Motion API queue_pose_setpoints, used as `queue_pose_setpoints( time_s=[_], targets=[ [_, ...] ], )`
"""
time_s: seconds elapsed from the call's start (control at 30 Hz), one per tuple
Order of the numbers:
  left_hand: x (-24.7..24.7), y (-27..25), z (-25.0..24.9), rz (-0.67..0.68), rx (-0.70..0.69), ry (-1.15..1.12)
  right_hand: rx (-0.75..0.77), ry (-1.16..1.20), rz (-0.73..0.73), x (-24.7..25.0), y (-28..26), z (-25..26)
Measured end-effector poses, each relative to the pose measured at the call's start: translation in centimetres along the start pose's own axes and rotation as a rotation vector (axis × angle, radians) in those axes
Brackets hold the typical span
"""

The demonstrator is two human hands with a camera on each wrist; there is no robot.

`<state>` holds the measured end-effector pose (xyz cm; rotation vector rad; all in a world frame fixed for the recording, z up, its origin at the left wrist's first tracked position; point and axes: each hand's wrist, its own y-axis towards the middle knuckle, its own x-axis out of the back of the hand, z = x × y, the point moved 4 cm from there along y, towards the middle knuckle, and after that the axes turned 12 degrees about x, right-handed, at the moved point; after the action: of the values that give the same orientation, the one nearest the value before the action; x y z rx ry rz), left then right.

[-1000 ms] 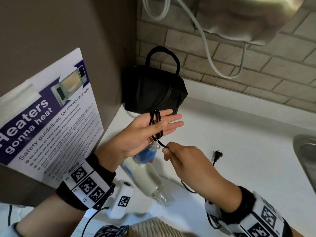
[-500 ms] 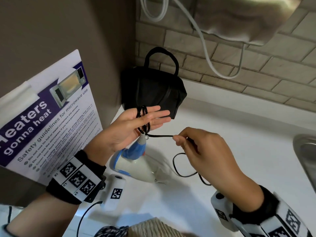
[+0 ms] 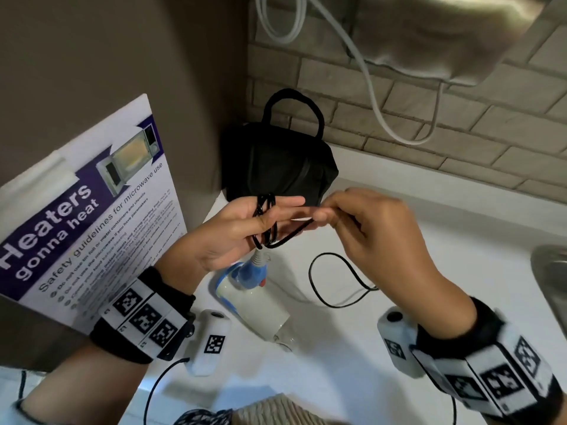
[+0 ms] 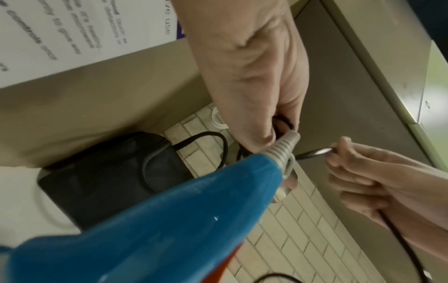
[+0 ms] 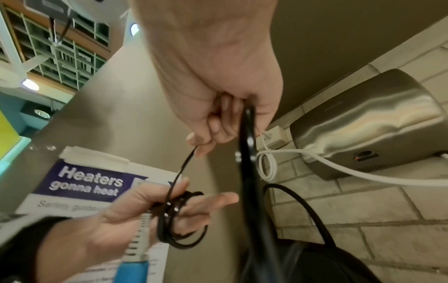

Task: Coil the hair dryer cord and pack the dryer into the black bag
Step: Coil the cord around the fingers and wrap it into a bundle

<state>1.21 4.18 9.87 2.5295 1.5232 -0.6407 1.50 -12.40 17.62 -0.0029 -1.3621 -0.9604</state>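
Left hand: your left hand (image 3: 228,233) is up over the white surface (image 3: 445,317), fingers (image 3: 291,201) straight and spread a little, carrying loops of the black cord (image 3: 267,220) wound round them.
Right hand: your right hand (image 3: 379,236) is just beside the left fingertips, thumb and forefinger pinching the cord, the other fingers curled in.
Cord: a slack loop trails from your right hand down onto the surface.
Appliance: the blue-and-white appliance (image 3: 245,291) sits under your left hand, its cord end pointing up at the loops.
Behind: a black bag (image 3: 276,161) stands in the corner.
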Motion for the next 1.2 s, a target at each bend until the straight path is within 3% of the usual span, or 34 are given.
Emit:
queue_pose_setpoints(
  time_s=[0.1, 0.27, 0.5, 0.67, 0.87, 1.07, 1.13, 1.17, 1.2],
  targets=[
    [0.9, 0.0, 0.2, -0.032, -0.035, -0.016, 0.036, 0.026, 0.089, -0.3, -1.7, 1.1],
    [1.7, 0.1, 0.0, -0.069, -0.079, -0.109, -0.032, 0.024, 0.190, -2.0, -5.7, 0.9],
    [0.9, 0.7, 0.7, -0.074, -0.054, -0.089, -0.014, 0.010, 0.097, -0.2, -4.6, 2.3],
    [-0.6, 0.4, 0.8, 0.071, 0.040, 0.015, 0.023, -0.098, -0.003, 1.0, -0.6, 1.0],
    [-2.1, -0.3, 0.4, 0.305, 0.093, 0.101, 0.074, -0.018, -0.071, -1.5, 3.0, -1.3],
    [-2.3, -0.6, 0.9, 0.295, 0.067, 0.080, 0.019, 0.243, 0.063, -5.2, 2.6, -2.9],
    [-2.3, -0.6, 1.1, 0.256, 0.057, 0.053, -0.085, 0.290, 0.177, -7.2, 1.8, -3.0],
    [-2.3, -0.5, 1.2, 0.234, 0.045, 0.037, -0.282, 0.159, 0.159, -8.5, 2.2, -3.8],
    [-2.4, -0.5, 1.2, 0.209, 0.030, 0.021, -0.514, -0.033, 0.278, -9.1, 1.2, -5.4]
  ],
)
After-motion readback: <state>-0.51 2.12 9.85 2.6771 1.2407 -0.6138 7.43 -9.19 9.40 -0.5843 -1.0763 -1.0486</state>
